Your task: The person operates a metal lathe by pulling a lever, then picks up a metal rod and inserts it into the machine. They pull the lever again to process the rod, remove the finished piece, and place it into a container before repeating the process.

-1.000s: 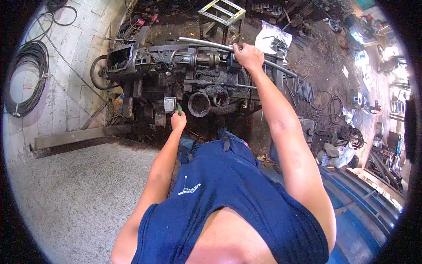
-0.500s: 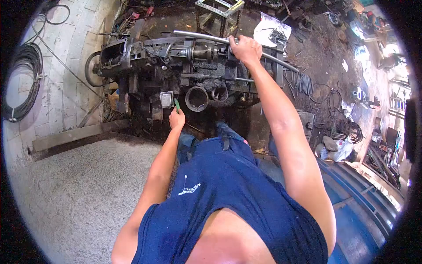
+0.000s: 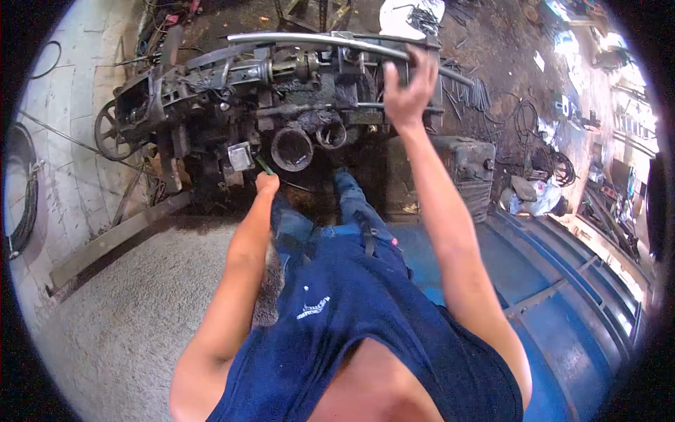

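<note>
A long metal tube (image 3: 309, 38) lies across the top of a dark, greasy machine (image 3: 239, 91). My right hand (image 3: 410, 88) is raised at the tube's right part, its fingers spread and somewhat blurred; whether a fingertip touches the tube cannot be made out. My left hand (image 3: 267, 183) is closed around a green handle (image 3: 263, 164) at the machine's near side. Just left of that handle is a clear square box or cover (image 3: 240, 156). Two round openings, a larger one (image 3: 292, 148) and a smaller one, face me beside it.
A spoked wheel (image 3: 116, 131) is at the machine's left end. Thin rods (image 3: 478, 95) and coiled cable (image 3: 524, 119) lie on the floor to the right. Blue metal panels (image 3: 555, 330) are at the lower right, a concrete slab (image 3: 148, 295) at the lower left.
My right hand has let go of the tube and opened. My left hand still grips the green handle. The view has shifted, and the machine now appears further left.
</note>
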A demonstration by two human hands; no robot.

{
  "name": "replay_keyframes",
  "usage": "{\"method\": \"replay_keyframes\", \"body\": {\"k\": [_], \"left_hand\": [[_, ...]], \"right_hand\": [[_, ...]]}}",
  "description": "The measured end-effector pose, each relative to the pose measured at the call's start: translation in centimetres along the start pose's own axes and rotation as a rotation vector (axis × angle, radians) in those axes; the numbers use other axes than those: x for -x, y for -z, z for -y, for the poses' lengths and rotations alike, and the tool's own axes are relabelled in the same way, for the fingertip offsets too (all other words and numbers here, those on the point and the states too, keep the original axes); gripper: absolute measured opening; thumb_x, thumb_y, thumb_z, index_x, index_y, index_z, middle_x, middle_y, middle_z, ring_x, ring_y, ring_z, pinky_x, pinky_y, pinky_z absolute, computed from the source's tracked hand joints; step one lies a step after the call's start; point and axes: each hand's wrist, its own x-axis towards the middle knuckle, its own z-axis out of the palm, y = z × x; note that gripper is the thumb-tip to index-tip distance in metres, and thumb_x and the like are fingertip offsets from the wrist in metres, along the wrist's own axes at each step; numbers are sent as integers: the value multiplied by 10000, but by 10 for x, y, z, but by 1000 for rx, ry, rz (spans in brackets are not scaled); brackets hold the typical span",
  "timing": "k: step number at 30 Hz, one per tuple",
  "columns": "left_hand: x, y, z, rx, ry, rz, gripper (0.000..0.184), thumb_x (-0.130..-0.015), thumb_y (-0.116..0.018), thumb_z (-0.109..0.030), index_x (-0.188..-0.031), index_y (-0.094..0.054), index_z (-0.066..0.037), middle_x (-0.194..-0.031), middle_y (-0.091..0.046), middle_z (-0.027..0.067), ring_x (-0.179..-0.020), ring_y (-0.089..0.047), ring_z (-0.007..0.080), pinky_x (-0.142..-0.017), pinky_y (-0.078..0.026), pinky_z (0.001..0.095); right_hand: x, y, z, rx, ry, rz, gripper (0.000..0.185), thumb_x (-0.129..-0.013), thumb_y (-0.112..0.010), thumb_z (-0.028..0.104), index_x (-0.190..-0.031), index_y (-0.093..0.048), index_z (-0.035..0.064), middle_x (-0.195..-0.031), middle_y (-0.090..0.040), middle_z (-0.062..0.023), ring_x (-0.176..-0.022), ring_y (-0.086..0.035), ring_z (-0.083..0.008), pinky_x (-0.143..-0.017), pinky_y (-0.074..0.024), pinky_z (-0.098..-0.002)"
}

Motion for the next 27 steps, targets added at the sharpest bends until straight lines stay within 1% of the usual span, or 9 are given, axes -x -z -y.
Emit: {"method": "replay_keyframes", "body": {"k": [2, 4, 6, 9, 13, 17, 20, 24, 27], "left_hand": [[2, 9, 1, -67, 19, 109, 439, -827, -612, -343, -1080, -668, 11, -1134, -648, 241, -1108, -599, 396, -936, -486, 460], [33, 32, -15, -187, -24, 128, 455, -819, -624, -370, -1092, -671, -8, -1141, -649, 232, -1113, -600, 387, -937, -487, 458], [62, 52, -30, -308, -71, 129, 473, -811, -636, -397, -1103, -673, -27, -1148, -650, 224, -1118, -601, 379, -938, -487, 456], [73, 54, -27, -318, -140, 169, 515, -802, -649, -451, -1197, -651, -120, -1181, -641, 209, -1118, -606, 363, -939, -491, 452], [91, 57, -32, -251, -319, 130, 525, -828, -643, -417, -1212, -626, -60, -1065, -679, 212, -1040, -640, 366, -909, -503, 450], [118, 81, -58, -188, -424, 82, 463, -846, -656, -345, -1167, -640, -12, -965, -690, 218, -924, -666, 370, -824, -520, 438], [115, 89, -67, -208, -496, 37, 429, -845, -650, -344, -1149, -642, -42, -913, -700, 171, -911, -668, 365, -799, -524, 463], [112, 107, -88, -191, -595, -26, 343, -858, -634, -293, -1082, -639, -33, -886, -690, 176, -886, -663, 376, -779, -528, 466], [111, 117, -105, -131, -686, -87, 337, -870, -615, -273, -1107, -631, -34, -960, -678, 185, -918, -653, 370, -795, -524, 462]], "right_hand": [[62, 25, -20, -153, -381, 138, 334, -816, -656, 169, -1091, -597, -10, -1008, -612, -190, -961, -589, -322, -866, -464, -428], [121, 38, -48, 4, -610, 309, 286, -802, -649, 120, -1051, -610, -16, -942, -623, -185, -896, -607, -333, -834, -481, -421], [178, 36, -97, 175, -727, 335, 312, -804, -627, 135, -1080, -602, -9, -1010, -616, -175, -969, -594, -349, -870, -473, -437], [187, 27, -112, 513, -721, 383, 349, -803, -619, 159, -1115, -571, 10, -1094, -598, -171, -1052, -565, -363, -910, -458, -455], [183, 4, -134, 728, -696, 607, 379, -785, -641, 176, -1109, -516, 24, -1142, -583, -189, -1096, -556, -370, -924, -455, -459], [179, 1, -142, 639, -740, 719, 361, -784, -621, 114, -1113, -512, 15, -1113, -591, -202, -1073, -573, -390, -928, -453, -460], [201, 25, -119, 351, -826, 478, 310, -785, -563, 29, -1079, -496, -44, -1030, -581, -278, -1025, -553, -471, -918, -438, -495], [251, 81, -86, 278, -810, 462, 274, -838, -524, 84, -1077, -513, -49, -1027, -572, -303, -979, -557, -478, -865, -436, -505], [265, 120, -54, 318, -870, 551, 296, -913, -524, 237, -1070, -528, -14, -975, -616, -285, -924, -588, -470, -817, -449, -526]]}}
